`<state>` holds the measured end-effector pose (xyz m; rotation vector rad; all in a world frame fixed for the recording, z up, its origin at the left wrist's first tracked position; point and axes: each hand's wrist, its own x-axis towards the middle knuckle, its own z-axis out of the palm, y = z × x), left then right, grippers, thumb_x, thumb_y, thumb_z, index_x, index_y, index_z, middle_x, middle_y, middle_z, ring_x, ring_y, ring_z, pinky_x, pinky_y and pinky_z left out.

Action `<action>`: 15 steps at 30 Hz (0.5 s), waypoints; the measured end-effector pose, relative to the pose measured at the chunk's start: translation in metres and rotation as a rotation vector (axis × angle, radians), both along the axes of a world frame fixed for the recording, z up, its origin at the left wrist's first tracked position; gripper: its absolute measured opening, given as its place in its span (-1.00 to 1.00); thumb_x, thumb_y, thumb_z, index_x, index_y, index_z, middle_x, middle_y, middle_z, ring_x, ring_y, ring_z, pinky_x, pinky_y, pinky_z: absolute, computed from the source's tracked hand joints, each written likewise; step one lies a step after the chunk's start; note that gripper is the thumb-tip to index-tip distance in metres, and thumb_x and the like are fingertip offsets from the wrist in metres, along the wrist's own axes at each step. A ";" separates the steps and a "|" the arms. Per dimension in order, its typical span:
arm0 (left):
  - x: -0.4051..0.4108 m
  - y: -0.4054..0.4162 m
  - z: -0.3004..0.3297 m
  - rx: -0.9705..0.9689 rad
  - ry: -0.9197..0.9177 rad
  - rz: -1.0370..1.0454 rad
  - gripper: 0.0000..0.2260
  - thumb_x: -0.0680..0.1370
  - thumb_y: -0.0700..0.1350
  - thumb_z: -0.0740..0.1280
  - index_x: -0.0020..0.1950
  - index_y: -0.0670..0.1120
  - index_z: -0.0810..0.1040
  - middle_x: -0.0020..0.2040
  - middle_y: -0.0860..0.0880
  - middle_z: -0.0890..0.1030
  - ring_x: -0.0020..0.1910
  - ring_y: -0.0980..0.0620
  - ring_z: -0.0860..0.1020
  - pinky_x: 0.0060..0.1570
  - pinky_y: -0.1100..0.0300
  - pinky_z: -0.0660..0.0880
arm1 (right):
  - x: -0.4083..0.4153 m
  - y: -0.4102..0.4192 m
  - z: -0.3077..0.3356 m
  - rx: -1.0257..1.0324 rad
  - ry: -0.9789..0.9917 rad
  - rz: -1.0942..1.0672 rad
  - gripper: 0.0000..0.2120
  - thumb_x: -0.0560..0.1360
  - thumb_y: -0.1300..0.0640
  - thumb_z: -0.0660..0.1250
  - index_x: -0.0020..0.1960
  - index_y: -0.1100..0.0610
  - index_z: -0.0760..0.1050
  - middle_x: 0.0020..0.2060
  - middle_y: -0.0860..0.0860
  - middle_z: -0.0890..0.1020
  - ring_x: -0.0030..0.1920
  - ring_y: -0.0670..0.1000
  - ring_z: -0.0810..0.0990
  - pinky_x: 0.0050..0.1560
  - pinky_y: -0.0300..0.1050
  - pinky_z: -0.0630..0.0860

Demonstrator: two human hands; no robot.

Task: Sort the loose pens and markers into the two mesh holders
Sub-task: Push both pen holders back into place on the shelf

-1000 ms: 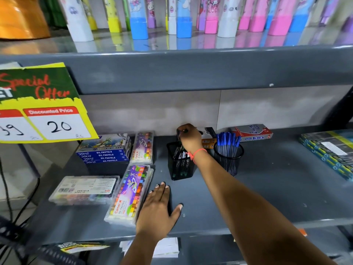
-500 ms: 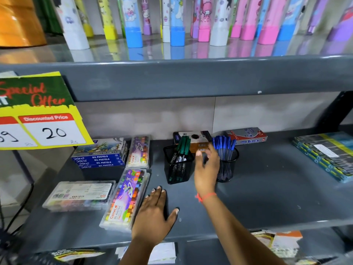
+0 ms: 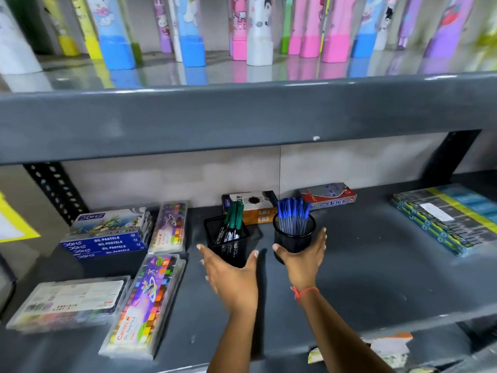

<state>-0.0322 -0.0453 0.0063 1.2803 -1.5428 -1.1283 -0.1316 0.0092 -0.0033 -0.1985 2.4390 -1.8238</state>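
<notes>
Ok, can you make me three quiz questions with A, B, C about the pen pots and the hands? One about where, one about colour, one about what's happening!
1. Where is the round holder of pens?
A. Right of the square holder
B. On the upper shelf
C. On the pastel boxes

2. What colour are the caps of the markers in the square holder?
A. Pink
B. Green
C. Yellow

3. What is the right hand doing?
A. Lying flat on the shelf
B. Holding one pen
C. Cupping the round holder

Answers:
1 A: the two stand side by side on the grey shelf, the round one to the right.
2 B: green caps stick out above the mesh.
3 C: its thumb and fingers curve around the holder's sides; the left hand is open at the square one.
</notes>
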 end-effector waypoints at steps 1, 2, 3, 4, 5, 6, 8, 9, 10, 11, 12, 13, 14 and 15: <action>-0.007 -0.001 0.001 -0.003 -0.033 0.037 0.04 0.29 -0.05 0.56 0.50 -0.13 -0.10 0.51 -0.22 0.15 0.50 -0.16 0.08 0.45 -0.11 0.01 | -0.003 -0.002 -0.001 -0.009 0.002 0.010 0.16 0.17 0.19 0.62 0.52 0.20 -0.08 0.53 0.17 0.06 0.53 0.15 0.01 0.54 0.06 -0.02; -0.012 -0.002 0.001 -0.012 -0.067 0.070 0.03 0.29 -0.03 0.56 0.50 -0.14 -0.08 0.50 -0.23 0.18 0.50 -0.17 0.09 0.45 -0.16 0.01 | -0.006 -0.004 -0.002 -0.023 0.004 0.019 0.16 0.17 0.20 0.62 0.52 0.19 -0.08 0.52 0.16 0.11 0.52 0.15 0.05 0.54 0.07 0.03; -0.016 -0.004 0.001 -0.025 -0.097 0.101 0.01 0.29 -0.02 0.56 0.50 -0.15 -0.05 0.49 -0.23 0.21 0.49 -0.17 0.12 0.44 -0.18 0.02 | -0.009 -0.005 -0.003 -0.046 0.005 0.028 0.15 0.16 0.22 0.61 0.52 0.17 -0.05 0.50 0.15 0.19 0.51 0.14 0.12 0.52 0.09 0.11; -0.019 -0.007 0.000 -0.038 -0.122 0.127 -0.03 0.30 -0.02 0.55 0.49 -0.16 0.00 0.47 -0.23 0.26 0.48 -0.18 0.16 0.43 -0.20 0.04 | -0.011 -0.005 -0.005 -0.077 0.006 0.043 0.12 0.16 0.25 0.61 0.52 0.14 -0.02 0.46 0.14 0.28 0.47 0.13 0.23 0.49 0.10 0.21; -0.020 -0.010 -0.001 -0.048 -0.144 0.146 -0.07 0.30 -0.03 0.55 0.48 -0.18 0.06 0.45 -0.23 0.30 0.45 -0.19 0.21 0.43 -0.20 0.06 | -0.012 -0.005 -0.007 -0.106 0.009 0.057 0.09 0.16 0.28 0.59 0.51 0.12 0.04 0.41 0.12 0.38 0.41 0.12 0.35 0.44 0.11 0.31; -0.020 -0.013 -0.002 -0.055 -0.161 0.156 -0.12 0.31 -0.03 0.55 0.46 -0.20 0.11 0.42 -0.24 0.34 0.42 -0.20 0.27 0.43 -0.21 0.10 | -0.013 -0.003 -0.008 -0.121 0.016 0.068 0.04 0.15 0.29 0.59 0.49 0.10 0.10 0.35 0.10 0.44 0.34 0.11 0.43 0.38 0.12 0.38; -0.019 -0.015 -0.002 -0.069 -0.185 0.153 -0.17 0.29 -0.05 0.55 0.41 -0.22 0.18 0.35 -0.25 0.41 0.34 -0.24 0.36 0.38 -0.23 0.21 | -0.014 0.003 -0.007 -0.100 0.036 0.082 -0.03 0.14 0.25 0.58 0.44 0.08 0.19 0.28 0.10 0.49 0.27 0.12 0.49 0.31 0.13 0.46; -0.017 -0.014 -0.002 -0.070 -0.189 0.144 -0.19 0.28 -0.06 0.56 0.39 -0.22 0.20 0.31 -0.26 0.43 0.30 -0.26 0.39 0.34 -0.23 0.27 | -0.013 0.007 -0.006 -0.087 0.044 0.093 -0.06 0.13 0.23 0.58 0.42 0.07 0.22 0.27 0.09 0.50 0.26 0.12 0.49 0.29 0.13 0.47; -0.014 -0.012 -0.003 -0.067 -0.186 0.137 -0.20 0.28 -0.07 0.56 0.37 -0.22 0.22 0.29 -0.26 0.45 0.27 -0.28 0.42 0.29 -0.23 0.32 | -0.012 0.012 -0.006 -0.082 0.049 0.106 -0.07 0.13 0.23 0.58 0.41 0.07 0.23 0.26 0.09 0.50 0.26 0.13 0.49 0.30 0.13 0.47; -0.010 -0.008 -0.003 -0.064 -0.179 0.132 -0.21 0.27 -0.07 0.56 0.36 -0.21 0.23 0.26 -0.26 0.46 0.24 -0.29 0.44 0.25 -0.22 0.37 | -0.010 0.018 -0.006 -0.080 0.052 0.119 -0.07 0.14 0.22 0.58 0.41 0.07 0.22 0.27 0.09 0.49 0.27 0.12 0.47 0.31 0.12 0.46; -0.005 -0.003 -0.004 -0.060 -0.171 0.126 -0.22 0.27 -0.06 0.56 0.35 -0.21 0.24 0.25 -0.26 0.46 0.22 -0.29 0.44 0.21 -0.22 0.40 | -0.007 0.024 -0.005 -0.074 0.052 0.125 -0.07 0.14 0.22 0.58 0.41 0.08 0.21 0.27 0.09 0.48 0.28 0.12 0.46 0.33 0.12 0.44; 0.000 0.003 -0.005 -0.059 -0.165 0.116 -0.23 0.27 -0.06 0.56 0.35 -0.21 0.24 0.24 -0.26 0.46 0.22 -0.29 0.44 0.20 -0.22 0.42 | -0.003 0.031 -0.004 -0.067 0.054 0.131 -0.07 0.15 0.21 0.58 0.42 0.08 0.20 0.28 0.10 0.47 0.29 0.12 0.45 0.34 0.10 0.42; 0.006 0.011 -0.005 -0.062 -0.160 0.105 -0.23 0.28 -0.06 0.56 0.34 -0.22 0.24 0.25 -0.26 0.45 0.23 -0.29 0.44 0.19 -0.22 0.42 | 0.002 0.039 -0.002 -0.059 0.056 0.139 -0.07 0.16 0.21 0.58 0.42 0.09 0.20 0.28 0.10 0.46 0.30 0.12 0.43 0.35 0.09 0.41; 0.012 0.018 -0.006 -0.065 -0.157 0.095 -0.24 0.28 -0.06 0.56 0.34 -0.22 0.24 0.25 -0.26 0.45 0.24 -0.28 0.43 0.20 -0.22 0.41 | 0.007 0.046 -0.002 -0.051 0.054 0.147 -0.07 0.16 0.20 0.58 0.42 0.09 0.19 0.29 0.10 0.45 0.31 0.12 0.43 0.36 0.09 0.40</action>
